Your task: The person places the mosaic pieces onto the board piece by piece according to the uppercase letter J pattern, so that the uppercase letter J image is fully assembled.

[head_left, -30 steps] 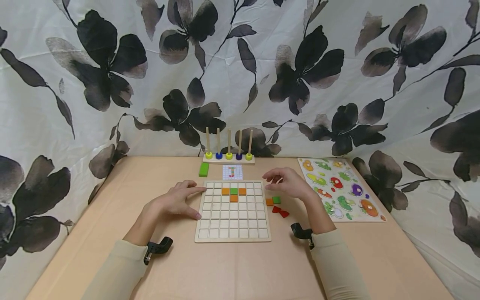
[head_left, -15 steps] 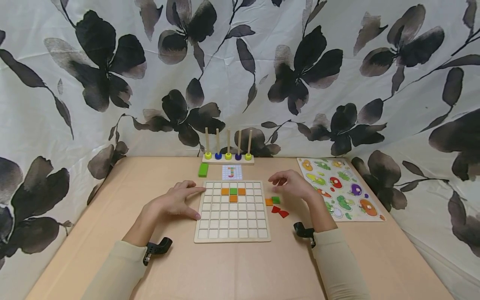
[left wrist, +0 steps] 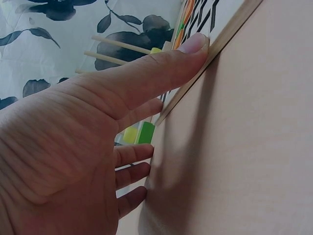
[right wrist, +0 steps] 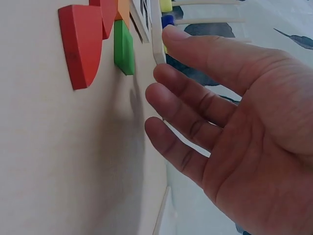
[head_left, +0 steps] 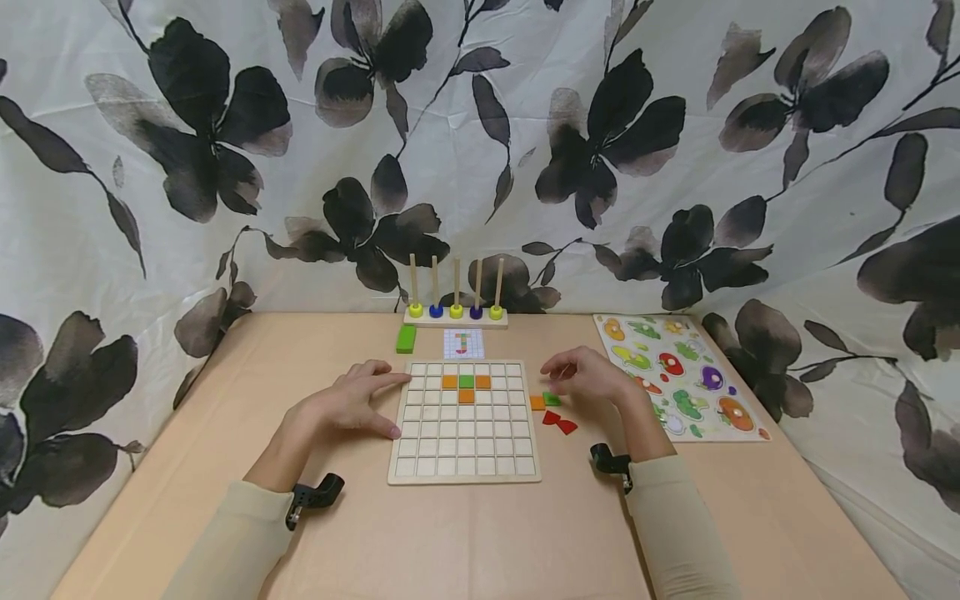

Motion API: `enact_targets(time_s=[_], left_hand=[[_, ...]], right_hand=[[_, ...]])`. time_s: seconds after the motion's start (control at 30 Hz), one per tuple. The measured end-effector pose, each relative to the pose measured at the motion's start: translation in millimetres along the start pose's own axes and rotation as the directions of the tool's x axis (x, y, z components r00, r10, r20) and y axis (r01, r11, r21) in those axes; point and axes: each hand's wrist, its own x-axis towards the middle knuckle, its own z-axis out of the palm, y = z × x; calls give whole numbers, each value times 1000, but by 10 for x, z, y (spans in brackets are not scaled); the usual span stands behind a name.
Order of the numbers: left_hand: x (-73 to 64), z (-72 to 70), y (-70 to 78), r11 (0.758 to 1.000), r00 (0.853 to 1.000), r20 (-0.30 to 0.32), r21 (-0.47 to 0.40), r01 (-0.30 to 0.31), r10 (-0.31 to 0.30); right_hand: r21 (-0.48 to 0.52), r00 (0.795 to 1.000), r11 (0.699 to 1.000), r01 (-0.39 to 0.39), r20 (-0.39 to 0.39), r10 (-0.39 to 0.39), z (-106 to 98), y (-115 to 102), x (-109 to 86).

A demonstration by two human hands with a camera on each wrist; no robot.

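Touches wooden grid board [head_left: 467, 446] with spread left hand [head_left: 351, 402], hovers over pale desk [head_left: 465, 542] with loosely parted right hand [head_left: 590, 377], before floral fabric [head_left: 465, 167].

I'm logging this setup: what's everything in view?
grid: 1, pale wood, mid-table
orange tiles: 3, orange, on grid
green tile: 1, green, on grid
loose tiles: 2, orange/green, right of grid
red pieces: 2, red, beside loose tiles
green block: 1, green, behind grid
pattern card: 1, white, behind grid
peg stand: 1, pale, table's far edge
rings: 5, yellow/blue, on pegs
picture board: 1, multicoloured, table's right
table: 1, tan, below
floral cloth: 1, white-and-black, behind table
sleeves: 2, beige, forearms
wrist cameras: 2, black, wrists
left hand: 1, bare, grid's edge
right hand: 1, bare, near loose tiles
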Motion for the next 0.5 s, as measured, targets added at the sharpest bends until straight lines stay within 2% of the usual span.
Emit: enact_targets(time_s=[0.3, 0.5], left_hand=[[3, -3, -20, 1000, 1000, -9, 13, -15, 15], [2, -4, -19, 1000, 1000, -7, 23, -12, 12]], right_hand=[[-32, 997, 999, 26, 68, -24, -5, 79, 13], [-41, 995, 999, 9, 98, -5, 22, 105, 31]])
